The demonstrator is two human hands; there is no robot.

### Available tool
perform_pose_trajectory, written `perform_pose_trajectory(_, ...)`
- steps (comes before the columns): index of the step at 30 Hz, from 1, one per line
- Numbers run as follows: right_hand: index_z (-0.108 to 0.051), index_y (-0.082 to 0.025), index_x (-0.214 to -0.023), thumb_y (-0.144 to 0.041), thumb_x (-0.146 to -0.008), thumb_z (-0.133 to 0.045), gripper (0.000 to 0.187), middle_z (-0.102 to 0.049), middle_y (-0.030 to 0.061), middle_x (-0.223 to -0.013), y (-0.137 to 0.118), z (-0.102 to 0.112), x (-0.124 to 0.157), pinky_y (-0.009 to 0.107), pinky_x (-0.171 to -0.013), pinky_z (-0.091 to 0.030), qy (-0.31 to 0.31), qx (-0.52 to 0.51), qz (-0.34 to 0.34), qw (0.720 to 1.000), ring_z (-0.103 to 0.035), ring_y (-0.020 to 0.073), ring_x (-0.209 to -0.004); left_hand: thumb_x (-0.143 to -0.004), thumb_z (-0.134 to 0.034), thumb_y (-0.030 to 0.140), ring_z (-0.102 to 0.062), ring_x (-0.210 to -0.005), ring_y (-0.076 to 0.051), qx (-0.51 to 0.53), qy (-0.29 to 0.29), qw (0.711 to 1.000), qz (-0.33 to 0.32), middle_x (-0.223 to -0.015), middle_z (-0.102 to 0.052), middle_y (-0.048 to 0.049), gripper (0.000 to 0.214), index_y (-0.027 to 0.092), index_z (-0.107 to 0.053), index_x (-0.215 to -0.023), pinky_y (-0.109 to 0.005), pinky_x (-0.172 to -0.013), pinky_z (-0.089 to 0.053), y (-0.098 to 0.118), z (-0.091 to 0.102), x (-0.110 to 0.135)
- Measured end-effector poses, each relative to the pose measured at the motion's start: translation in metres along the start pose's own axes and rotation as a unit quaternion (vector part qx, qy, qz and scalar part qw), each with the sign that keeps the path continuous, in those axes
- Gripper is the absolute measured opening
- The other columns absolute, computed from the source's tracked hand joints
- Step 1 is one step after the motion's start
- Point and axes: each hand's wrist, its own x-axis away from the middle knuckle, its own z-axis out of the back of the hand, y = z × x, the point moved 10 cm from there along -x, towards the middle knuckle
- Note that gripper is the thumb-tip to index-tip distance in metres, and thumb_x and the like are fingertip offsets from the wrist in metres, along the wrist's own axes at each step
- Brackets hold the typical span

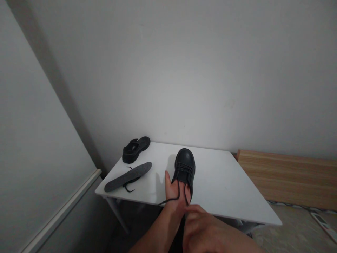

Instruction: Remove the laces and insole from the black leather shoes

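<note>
A black lace-up shoe (184,161) points its toe toward the wall, above or on the white table (221,186). My left hand (172,191) reaches into its opening, with the thumb stretched out along the left side and the other fingers hidden inside. Two loose lace ends (168,200) trail over my left wrist. Behind the heel, my right hand (196,219) is curled shut against the back of the shoe; its fingertips are mostly hidden. To the left lies a dark grey insole (129,176), with a black lace showing from under it.
A second black shoe (135,149) lies at the table's back left corner, near the wall (184,88). A wood-grain board (284,177) stands beyond the table's right edge. A pale ledge (65,211) runs along the left.
</note>
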Motion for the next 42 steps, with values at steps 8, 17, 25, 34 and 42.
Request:
perform_pose_trajectory(8,-0.062,-0.018,-0.096,-0.022,-0.085,-0.050,0.016,-0.059,0.0068,-0.096,0.094,0.090,0.000,0.037,-0.080,-0.035,0.286,0.364,-0.227,0.857,-0.047,0.0226,-0.091,-0.082,-0.035,0.061,-0.053,-0.112,-0.024,0.032,-0.153,0.988,-0.020,-0.112,-0.061,-0.0165,0.065,0.007,-0.059,-0.110,-0.032,-0.098,-0.038,0.001,-0.040,0.007)
perform_pose_trajectory(17,-0.058,-0.017,-0.078,-0.024,-0.077,-0.052,0.010,-0.057,0.0066,-0.084,0.111,0.082,-0.011,0.036,-0.074,-0.033,0.289,0.365,-0.298,0.834,-0.045,0.0239,-0.086,-0.085,-0.037,0.055,-0.051,-0.116,-0.025,-0.015,-0.143,0.987,-0.072,-0.115,-0.062,-0.0138,0.059,0.008,-0.057,-0.115,-0.035,-0.104,-0.033,0.009,-0.021,0.001)
perform_pose_trajectory(25,-0.054,-0.016,-0.061,-0.036,-0.081,-0.049,0.029,-0.058,0.0028,-0.070,0.112,0.070,-0.006,0.031,-0.073,-0.038,0.247,-0.138,-0.190,0.940,-0.051,0.0172,-0.075,-0.079,-0.047,0.055,-0.063,-0.089,-0.026,-0.017,-0.070,0.994,-0.077,-0.083,-0.068,-0.0153,0.055,0.005,-0.065,-0.091,-0.038,-0.089,-0.044,0.021,-0.014,-0.003)
perform_pose_trajectory(34,-0.062,-0.014,-0.086,-0.042,-0.084,-0.051,0.030,-0.058,0.0008,-0.059,0.088,0.068,0.010,0.029,-0.066,-0.041,0.183,-0.149,-0.147,0.960,-0.052,0.0143,-0.062,-0.079,-0.044,0.058,-0.058,-0.103,-0.028,-0.020,-0.057,0.998,-0.031,-0.109,-0.064,-0.0181,0.064,0.005,-0.058,-0.111,-0.038,-0.091,-0.042,0.008,-0.010,-0.008)
perform_pose_trajectory(42,-0.067,-0.017,-0.079,-0.035,-0.082,-0.053,0.023,-0.064,0.0034,-0.075,0.013,-0.006,0.006,0.024,-0.066,-0.043,-0.109,0.004,-0.082,0.991,-0.057,0.0143,-0.069,-0.081,-0.045,0.054,-0.061,-0.098,-0.023,-0.030,-0.021,0.996,-0.077,-0.108,-0.065,-0.0147,0.057,0.009,-0.058,-0.114,-0.034,-0.090,-0.044,0.018,-0.001,-0.021)
